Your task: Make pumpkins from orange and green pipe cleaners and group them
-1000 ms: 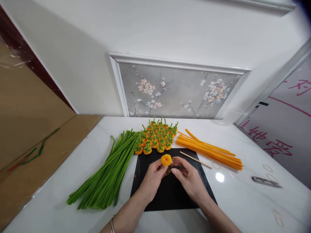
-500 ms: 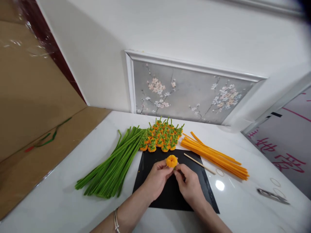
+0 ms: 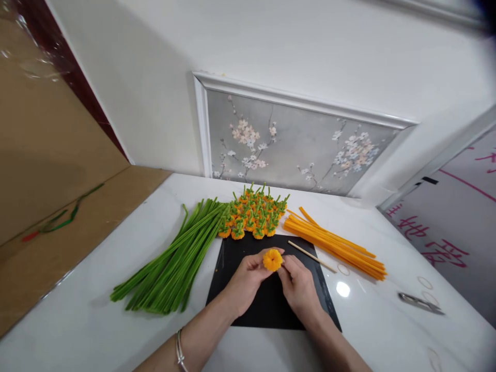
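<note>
A small orange pumpkin of fuzzy pipe cleaner (image 3: 273, 260) is held up over the black mat (image 3: 267, 310), its round face with a dark centre turned toward me. My left hand (image 3: 250, 279) grips it from the left, fingers closed around its side and back. On the right, my right hand (image 3: 297, 281) is closed in a pinch just behind the pumpkin's edge; what lies between those fingertips is hidden. Beyond the mat stand several finished orange pumpkins with green stems and leaves (image 3: 253, 212), packed close together.
Green pipe cleaners (image 3: 174, 263) lie bundled at left, orange pipe cleaners (image 3: 335, 243) at right. A thin wooden stick (image 3: 312, 256) crosses the mat's right edge. Rubber bands (image 3: 425, 282) and metal snips (image 3: 421, 303) rest farther right. A wall (image 3: 163, 103) rises behind the table.
The pumpkin has tilted slightly in my hands, and my right fingers have shifted up along its right side. The whole view has moved a little.
</note>
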Demonstrator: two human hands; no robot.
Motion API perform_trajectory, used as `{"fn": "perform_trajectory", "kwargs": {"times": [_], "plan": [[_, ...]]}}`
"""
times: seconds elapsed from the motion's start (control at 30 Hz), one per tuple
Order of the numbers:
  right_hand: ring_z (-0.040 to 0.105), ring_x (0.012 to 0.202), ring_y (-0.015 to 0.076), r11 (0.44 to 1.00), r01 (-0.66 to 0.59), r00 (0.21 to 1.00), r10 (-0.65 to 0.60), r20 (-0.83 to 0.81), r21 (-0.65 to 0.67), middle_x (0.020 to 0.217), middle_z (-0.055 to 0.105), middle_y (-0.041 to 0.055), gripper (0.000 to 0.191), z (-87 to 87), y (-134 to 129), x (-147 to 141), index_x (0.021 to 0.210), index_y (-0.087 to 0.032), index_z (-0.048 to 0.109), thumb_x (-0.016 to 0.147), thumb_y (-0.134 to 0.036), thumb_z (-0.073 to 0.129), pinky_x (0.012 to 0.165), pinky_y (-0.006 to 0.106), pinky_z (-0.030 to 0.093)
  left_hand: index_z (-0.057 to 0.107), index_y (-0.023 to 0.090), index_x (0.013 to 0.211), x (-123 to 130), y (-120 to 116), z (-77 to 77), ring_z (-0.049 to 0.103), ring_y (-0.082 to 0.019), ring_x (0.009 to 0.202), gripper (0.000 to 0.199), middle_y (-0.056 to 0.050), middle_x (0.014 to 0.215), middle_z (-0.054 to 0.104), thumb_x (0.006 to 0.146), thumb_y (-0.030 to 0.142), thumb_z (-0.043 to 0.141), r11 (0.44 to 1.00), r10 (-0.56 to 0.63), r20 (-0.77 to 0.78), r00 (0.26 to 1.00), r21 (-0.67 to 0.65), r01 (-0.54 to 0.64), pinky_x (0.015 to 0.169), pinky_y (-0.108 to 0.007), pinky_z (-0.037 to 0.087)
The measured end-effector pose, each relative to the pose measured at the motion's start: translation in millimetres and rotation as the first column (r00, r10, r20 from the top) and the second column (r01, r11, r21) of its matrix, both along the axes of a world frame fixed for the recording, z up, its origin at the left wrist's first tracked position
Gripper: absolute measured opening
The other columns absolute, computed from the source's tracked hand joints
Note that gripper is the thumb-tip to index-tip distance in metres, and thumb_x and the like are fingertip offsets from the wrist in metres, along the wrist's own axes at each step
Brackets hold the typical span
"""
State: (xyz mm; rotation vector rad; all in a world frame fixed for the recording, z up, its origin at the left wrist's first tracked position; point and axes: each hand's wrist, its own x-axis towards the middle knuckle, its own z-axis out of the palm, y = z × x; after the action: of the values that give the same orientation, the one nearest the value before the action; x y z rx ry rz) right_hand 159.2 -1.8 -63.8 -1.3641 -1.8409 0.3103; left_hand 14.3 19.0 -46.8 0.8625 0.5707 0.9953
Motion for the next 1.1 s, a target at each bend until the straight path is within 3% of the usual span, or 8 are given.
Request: {"fn": "perform_trajectory", "kwargs": {"times": [0.13,0.23,0.47,0.6,0.7,0.8,0.93,1.1], "plan": [[0.058,0.070,0.0184,1.000,-0.008,0.995,0.005,-0.104,-0.029,0.073,0.061,0.0035,0.024,3.2,-1.9,-2.6,0.075,-0.021,0.056,0.093,-0.026,0.041,0.064,0.029,0.047,0.076,0.018,0.087,-0.6,0.5,4.6,0.059,-0.023,0.106,0.015,-0.006,0.100,0.072,0.073,0.017,0.070,1.000,0.005,0.009,1.000,-0.019,-0.005,0.101,-0.036,0.039],[0.058,0.064,0.0165,0.989,-0.036,0.964,-0.004,-0.267,-0.147,0.073,0.062,0.0023,0.020,5.0,-3.2,-2.3,0.081,-0.020,0.059,0.092,-0.030,0.046,0.060,0.027,0.047,0.075,0.017,0.092,-1.4,2.2,7.1,0.061,-0.023,0.103,0.017,-0.007,0.099,0.071,0.077,0.023,0.069,1.000,-0.002,0.005,1.000,-0.001,0.002,0.096,-0.036,0.042],[0.054,0.056,0.0123,0.958,-0.116,0.750,-0.090,-0.656,-0.263,0.069,0.061,0.0002,0.026,16.7,1.7,4.1,0.078,-0.018,0.057,0.083,-0.043,0.062,0.055,0.025,0.047,0.069,0.017,0.108,-3.0,5.5,-1.5,0.058,-0.025,0.111,0.038,-0.011,0.114,0.068,0.071,0.024,0.075,0.998,-0.005,-0.136,0.991,-0.057,-0.002,0.097,-0.038,0.043],[0.052,0.055,0.0100,0.941,-0.137,0.661,-0.147,-0.736,-0.311,0.066,0.060,-0.0013,0.030,20.7,3.2,3.6,0.079,-0.017,0.058,0.078,-0.045,0.067,0.053,0.022,0.044,0.071,0.015,0.102,-2.2,6.8,-6.6,0.063,-0.023,0.104,0.032,-0.012,0.108,0.070,0.072,0.027,0.075,0.993,-0.038,-0.159,0.987,-0.112,0.020,0.093,-0.035,0.046],[0.054,0.056,0.0110,0.943,-0.120,0.660,-0.158,-0.735,-0.311,0.066,0.059,-0.0016,0.030,19.3,3.4,4.5,0.082,-0.017,0.059,0.078,-0.046,0.066,0.054,0.023,0.045,0.072,0.014,0.095,-1.7,6.9,-7.0,0.066,-0.020,0.093,0.025,-0.011,0.100,0.071,0.072,0.025,0.075,0.988,-0.021,-0.150,0.989,-0.154,-0.003,0.089,-0.032,0.049],[0.054,0.059,0.0138,0.964,-0.041,0.783,-0.132,-0.608,-0.263,0.069,0.059,-0.0004,0.027,20.0,7.0,8.6,0.087,-0.018,0.061,0.081,-0.044,0.062,0.057,0.027,0.047,0.073,0.013,0.088,-0.8,5.4,-6.6,0.067,-0.017,0.082,0.017,-0.009,0.090,0.071,0.073,0.020,0.074,0.977,0.018,-0.166,0.986,-0.205,-0.052,0.083,-0.030,0.051],[0.058,0.078,0.0199,0.997,0.075,0.990,-0.071,-0.122,0.024,0.084,0.061,0.0062,0.018,27.4,20.8,10.6,0.084,-0.018,0.063,0.089,-0.030,0.050,0.072,0.032,0.048,0.073,0.011,0.083,-0.6,2.7,-6.9,0.066,-0.016,0.077,0.011,-0.009,0.082,0.071,0.073,0.017,0.073,0.974,0.032,-0.162,0.986,-0.217,-0.067,0.079,-0.030,0.052],[0.058,0.080,0.0189,0.977,0.008,0.921,-0.090,0.380,0.213,0.091,0.063,0.0068,0.026,37.7,44.6,-2.9,0.095,-0.019,0.065,0.092,-0.009,0.040,0.069,0.028,0.045,0.073,0.010,0.081,-1.7,1.9,-7.6,0.064,-0.015,0.075,0.012,-0.008,0.078,0.069,0.072,0.017,0.074,0.975,0.032,-0.135,0.990,-0.216,-0.061,0.077,-0.028,0.052]]}}
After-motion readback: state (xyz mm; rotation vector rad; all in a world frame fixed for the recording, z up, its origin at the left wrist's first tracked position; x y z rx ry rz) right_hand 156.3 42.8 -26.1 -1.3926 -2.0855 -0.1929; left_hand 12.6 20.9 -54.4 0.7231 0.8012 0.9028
